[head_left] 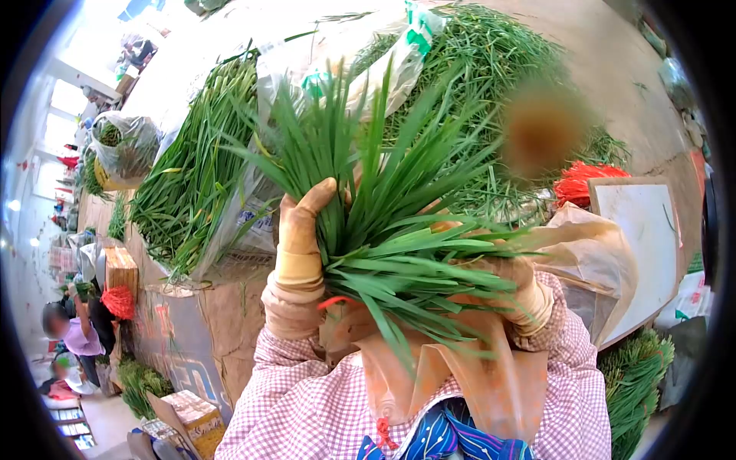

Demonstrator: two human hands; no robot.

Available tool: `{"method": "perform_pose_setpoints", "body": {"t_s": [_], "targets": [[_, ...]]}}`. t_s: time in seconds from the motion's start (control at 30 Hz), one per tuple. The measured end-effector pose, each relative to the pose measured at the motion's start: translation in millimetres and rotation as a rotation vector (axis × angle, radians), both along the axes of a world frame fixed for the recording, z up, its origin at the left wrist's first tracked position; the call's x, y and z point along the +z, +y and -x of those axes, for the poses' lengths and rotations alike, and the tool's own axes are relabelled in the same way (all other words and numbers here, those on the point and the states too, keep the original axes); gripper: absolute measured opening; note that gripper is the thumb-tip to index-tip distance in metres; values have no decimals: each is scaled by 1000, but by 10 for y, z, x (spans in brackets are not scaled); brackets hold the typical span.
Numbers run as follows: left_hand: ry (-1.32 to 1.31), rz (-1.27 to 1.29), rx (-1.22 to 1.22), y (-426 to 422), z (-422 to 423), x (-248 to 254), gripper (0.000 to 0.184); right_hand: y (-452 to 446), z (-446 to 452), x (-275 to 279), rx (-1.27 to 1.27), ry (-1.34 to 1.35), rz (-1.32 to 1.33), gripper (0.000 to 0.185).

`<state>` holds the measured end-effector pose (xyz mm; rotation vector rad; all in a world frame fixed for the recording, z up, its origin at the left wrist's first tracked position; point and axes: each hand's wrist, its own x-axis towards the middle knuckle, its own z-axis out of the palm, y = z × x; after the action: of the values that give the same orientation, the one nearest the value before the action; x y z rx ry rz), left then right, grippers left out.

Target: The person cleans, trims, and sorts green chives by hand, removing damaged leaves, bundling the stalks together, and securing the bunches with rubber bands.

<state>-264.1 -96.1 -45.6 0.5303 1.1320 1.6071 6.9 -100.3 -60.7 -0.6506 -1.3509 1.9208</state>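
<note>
A fanned bunch of long, flat green leaves, which look like garlic chives (383, 184), is held up in front of my chest. My left hand (303, 238), in a tan glove, grips the bunch from the left with its thumb along the leaves. From the right, my right hand (517, 287), also gloved, closes around the lower leaves, which cover most of its fingers. A red tie (337, 301) shows beside my left hand under the bunch. Behind the bunch, a long pile of chives (203, 161) lies on the table to the left, and a looser heap (483, 61) lies at the back.
Red ties (586, 180) lie by a white board (636, 238) at the right. Clear plastic bags (307, 61) lie between the piles. More bundled greens (636, 391) stand low at right. At left are a cardboard box (192, 422) and a person in purple (80, 337).
</note>
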Motion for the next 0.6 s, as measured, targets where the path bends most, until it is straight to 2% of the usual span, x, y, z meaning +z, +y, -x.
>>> {"method": "perform_pose_setpoints", "body": {"t_s": [0.03, 0.1, 0.13, 0.17, 0.27, 0.37, 0.43, 0.5, 0.53, 0.6], "targets": [[-19, -20, 9, -39, 63, -83, 22, 26, -18, -28, -22, -61, -51, 33], [-41, -39, 21, -116, 83, -128, 19, 206, -65, -202, -13, 19, -865, 37], [-22, -27, 70, -146, 48, -101, 17, 159, -115, -126, -55, -77, -775, 36], [-4, -15, 115, -172, 0, -65, 14, 98, -85, -80, -118, -6, -544, 29], [18, -37, 174, -204, -88, -27, 11, 84, -163, -80, -176, 4, -402, 23], [60, -59, 208, -215, -105, -92, 12, 134, -234, -36, -214, -71, -490, 19], [179, -149, 284, -218, -98, -193, 11, 151, -228, 98, -628, -163, -464, 16], [173, -142, 270, -260, -95, -205, 11, 156, -184, 397, -937, -44, -500, 13], [174, -140, 255, -273, -108, -206, 14, 145, -182, 533, -938, -52, -498, 13], [160, -164, 263, -270, -196, -170, 14, 139, -159, 731, -837, -14, -781, 12]]}}
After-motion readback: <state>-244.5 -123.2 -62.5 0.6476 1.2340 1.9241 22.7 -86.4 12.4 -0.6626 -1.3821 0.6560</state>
